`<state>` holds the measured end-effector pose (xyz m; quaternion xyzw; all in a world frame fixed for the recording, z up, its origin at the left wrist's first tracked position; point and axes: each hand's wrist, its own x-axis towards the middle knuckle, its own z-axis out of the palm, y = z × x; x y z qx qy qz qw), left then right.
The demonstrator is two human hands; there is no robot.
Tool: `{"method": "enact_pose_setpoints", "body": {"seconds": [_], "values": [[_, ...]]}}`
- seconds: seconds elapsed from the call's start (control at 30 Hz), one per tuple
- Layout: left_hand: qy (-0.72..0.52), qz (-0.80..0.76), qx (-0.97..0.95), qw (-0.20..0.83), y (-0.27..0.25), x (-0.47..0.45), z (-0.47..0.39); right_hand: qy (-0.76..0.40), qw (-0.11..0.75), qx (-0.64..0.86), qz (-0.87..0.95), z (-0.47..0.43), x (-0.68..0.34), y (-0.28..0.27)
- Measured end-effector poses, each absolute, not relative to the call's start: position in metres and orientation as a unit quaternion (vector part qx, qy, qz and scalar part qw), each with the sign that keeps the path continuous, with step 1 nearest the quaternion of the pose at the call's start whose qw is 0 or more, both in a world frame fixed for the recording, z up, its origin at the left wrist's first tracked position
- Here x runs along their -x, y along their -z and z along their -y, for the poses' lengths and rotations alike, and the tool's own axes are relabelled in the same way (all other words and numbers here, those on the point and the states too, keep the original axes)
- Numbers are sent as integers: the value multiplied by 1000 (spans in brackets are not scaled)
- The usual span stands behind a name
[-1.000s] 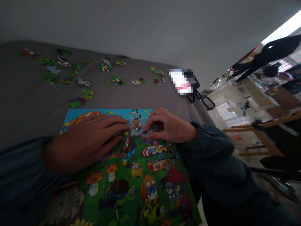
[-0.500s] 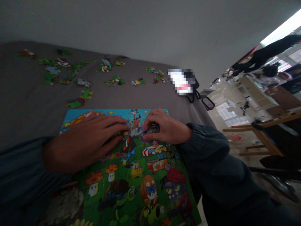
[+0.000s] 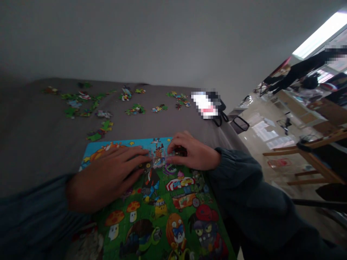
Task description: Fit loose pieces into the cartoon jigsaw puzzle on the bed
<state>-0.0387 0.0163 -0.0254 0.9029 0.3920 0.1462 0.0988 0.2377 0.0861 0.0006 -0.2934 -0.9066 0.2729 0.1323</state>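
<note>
A jigsaw puzzle (image 3: 173,195) with bright cartoon characters on green ground and a blue top strip lies on grey cloth. My left hand (image 3: 111,180) rests palm down on its upper left part, fingers stretched toward the middle. Across from it, my right hand (image 3: 191,151) touches the upper right part. Its fingers are curled, and a gap shows between thumb and forefinger, with no loose piece visible between them. Both hands cover parts of the picture. Beyond the puzzle lie loose jigsaw pieces (image 3: 135,109), several in small clusters.
Grey cloth (image 3: 146,124) covers the surface up to a pale wall (image 3: 130,43). A lit phone (image 3: 204,105), pixelated, sits at the right beside a black strapped item (image 3: 221,106). Past the right edge are floor, a wooden chair frame (image 3: 311,157) and a person's dark sleeve (image 3: 303,68).
The view has tilted upward, so the puzzle and loose pieces sit lower in the picture. My right hand has shifted slightly on the puzzle, uncovering more of a purple character; my left hand stays flat.
</note>
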Motion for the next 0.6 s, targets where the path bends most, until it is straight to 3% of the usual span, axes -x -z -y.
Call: {"method": "enact_pose_setpoints", "body": {"seconds": [0.17, 0.43, 0.6], "values": [[-143, -392, -905, 85, 26, 38, -16, -208, 200, 342, 894, -132, -249, 6], [-144, -399, -898, 118, 27, 40, -16, -39, 67, 400, 913, -216, -181, -1], [-126, -397, -901, 121, 27, 39, -20, -37, 18, 412, 910, -225, -157, 1]]}}
